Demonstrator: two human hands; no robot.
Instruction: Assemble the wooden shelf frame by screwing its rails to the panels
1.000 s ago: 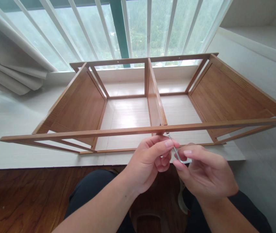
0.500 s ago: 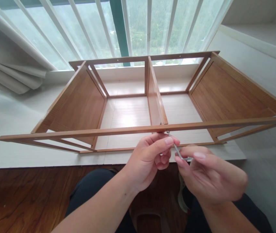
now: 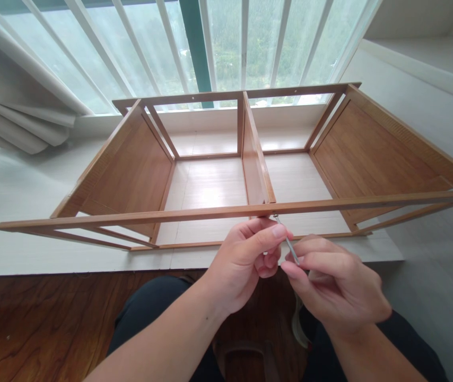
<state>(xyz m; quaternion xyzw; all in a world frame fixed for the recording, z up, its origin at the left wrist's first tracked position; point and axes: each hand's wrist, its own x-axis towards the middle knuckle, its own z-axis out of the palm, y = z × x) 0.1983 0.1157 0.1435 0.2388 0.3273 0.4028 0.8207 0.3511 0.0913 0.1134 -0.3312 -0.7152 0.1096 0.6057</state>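
Turned since half a second ago: hex key [image 3: 291, 251], short arm now hidden under right hand [image 3: 336, 289].
Pinched in both grips, left hand [image 3: 246, 260] at 9 o'clock of its shaft, right at 5 o'clock; tip seated at front rail [image 3: 171, 216] of wooden shelf frame [image 3: 134, 175], below middle divider [image 3: 254, 170], on white ledge [image 3: 19, 191].

pale curtain [image 3: 15, 101], barred window [image 3: 226, 48]
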